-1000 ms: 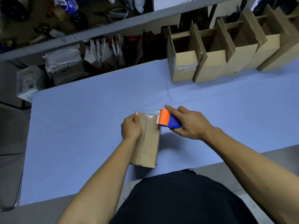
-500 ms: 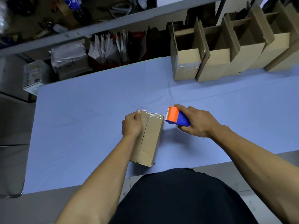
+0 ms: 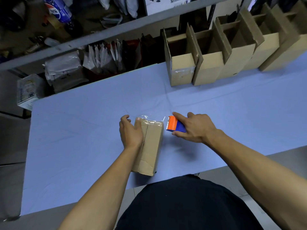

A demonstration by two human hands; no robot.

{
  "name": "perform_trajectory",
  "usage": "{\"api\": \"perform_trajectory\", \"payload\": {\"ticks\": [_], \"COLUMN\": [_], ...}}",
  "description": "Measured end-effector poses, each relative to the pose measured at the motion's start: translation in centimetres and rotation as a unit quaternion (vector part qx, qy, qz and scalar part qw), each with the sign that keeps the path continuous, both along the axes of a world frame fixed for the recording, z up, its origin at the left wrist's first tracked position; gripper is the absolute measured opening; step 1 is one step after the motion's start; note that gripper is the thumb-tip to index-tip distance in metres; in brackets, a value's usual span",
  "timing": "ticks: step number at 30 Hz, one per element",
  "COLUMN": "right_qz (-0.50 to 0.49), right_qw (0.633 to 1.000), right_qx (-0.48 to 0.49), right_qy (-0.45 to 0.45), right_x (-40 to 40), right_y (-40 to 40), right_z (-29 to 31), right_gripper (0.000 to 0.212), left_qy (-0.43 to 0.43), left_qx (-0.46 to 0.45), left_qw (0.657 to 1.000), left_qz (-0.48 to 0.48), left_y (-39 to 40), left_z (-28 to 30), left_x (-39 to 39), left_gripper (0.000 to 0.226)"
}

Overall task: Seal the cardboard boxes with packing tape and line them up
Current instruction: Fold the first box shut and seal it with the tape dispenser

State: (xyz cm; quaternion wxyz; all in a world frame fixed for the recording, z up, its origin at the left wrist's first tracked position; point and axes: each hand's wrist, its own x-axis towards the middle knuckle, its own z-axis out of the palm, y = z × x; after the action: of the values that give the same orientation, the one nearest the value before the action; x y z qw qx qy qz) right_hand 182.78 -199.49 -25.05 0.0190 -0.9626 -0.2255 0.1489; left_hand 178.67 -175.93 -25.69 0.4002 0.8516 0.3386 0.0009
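Note:
A long cardboard box (image 3: pixel 150 146) lies flat on the blue table (image 3: pixel 83 138) just in front of me, its seam facing up. Clear tape (image 3: pixel 149 121) crosses its far end. My left hand (image 3: pixel 131 131) rests on the box's left half, thumb pressing the taped far end and fingers loosely curved off the left edge. My right hand (image 3: pixel 196 128) grips an orange and blue tape dispenser (image 3: pixel 175 126) just right of the box's far corner. A short loose end of tape sticks up from the dispenser's mouth.
A row of several upright cardboard boxes (image 3: pixel 182 70) with open top flaps stands along the table's far right edge. Behind the table are shelves with plastic bags (image 3: pixel 63 67), paper packets and a soda bottle (image 3: pixel 58 9). The table's near edge runs by my body.
The dispenser has moved right, off the box's far end, leaving tape laid across it. My left hand has opened somewhat, its fingers now off the left edge.

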Motion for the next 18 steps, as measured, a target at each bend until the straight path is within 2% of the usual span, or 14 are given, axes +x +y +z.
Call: {"api": "perform_trajectory", "payload": {"ticks": [3, 7, 11, 15, 18], "right_qz": [0.008, -0.010, -0.005, 0.001, -0.024], "right_qw": [0.999, 0.996, 0.987, 0.979, 0.983], "right_qx": [-0.035, -0.085, -0.156, -0.204, -0.178], "right_qy": [-0.012, -0.028, -0.029, -0.019, 0.041], "right_x": [0.2, 0.7, 1.4, 1.6, 0.6], "right_y": [2.4, 4.5, 7.7, 9.4, 8.8], "right_z": [1.0, 3.0, 4.5, 4.5, 2.3], "right_gripper": [0.076, 0.061, 0.026, 0.016, 0.015], "left_qy": [0.043, 0.034, 0.037, 0.024, 0.010], "left_qx": [-0.011, -0.034, -0.038, -0.053, -0.067], "left_qw": [0.999, 0.999, 0.999, 0.998, 0.998], "left_qz": [-0.014, -0.025, 0.000, 0.016, 0.001], "left_y": [-0.3, 0.0, 0.1, 0.0, -0.2], "left_z": [-0.3, -0.6, -0.6, -0.7, -1.1], "left_x": [0.1, -0.4, -0.4, -0.8, -1.1], "left_gripper": [0.041, 0.041, 0.045, 0.046, 0.046]}}
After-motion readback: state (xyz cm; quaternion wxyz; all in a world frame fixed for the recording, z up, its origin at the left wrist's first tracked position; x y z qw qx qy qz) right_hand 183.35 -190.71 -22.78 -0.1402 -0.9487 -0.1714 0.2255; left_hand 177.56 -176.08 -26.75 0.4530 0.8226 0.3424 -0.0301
